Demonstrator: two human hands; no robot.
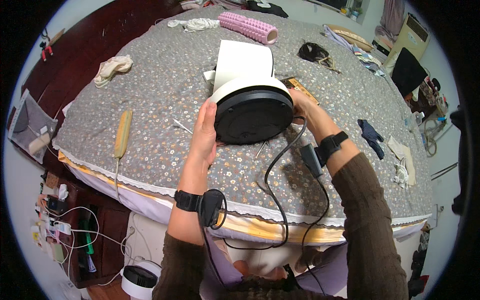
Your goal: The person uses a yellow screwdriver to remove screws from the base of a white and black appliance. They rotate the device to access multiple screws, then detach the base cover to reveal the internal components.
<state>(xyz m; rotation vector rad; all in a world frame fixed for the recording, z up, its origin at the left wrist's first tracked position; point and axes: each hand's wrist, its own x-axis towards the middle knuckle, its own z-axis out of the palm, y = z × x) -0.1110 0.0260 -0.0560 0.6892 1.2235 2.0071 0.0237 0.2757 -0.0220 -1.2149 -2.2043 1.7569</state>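
Observation:
Above the bed I hold a white appliance with a cylindrical body and a wide round base, tipped so that its black underside faces me. My left hand grips the left rim of the base, thumb up along the side. Around the right rim curls my right hand, its fingers partly hidden behind the base. A black cord hangs from beside my right hand and loops over the bed's near edge. On the bed under the appliance, a thin screwdriver-like metal rod partly shows. A white cable end lies near my left hand.
The flowered bedspread carries a pink foam roller, a long yellow corded object, a dark hair-like bundle and a dark blue cloth. Cables cover the nightstand. A white round device stands on the floor.

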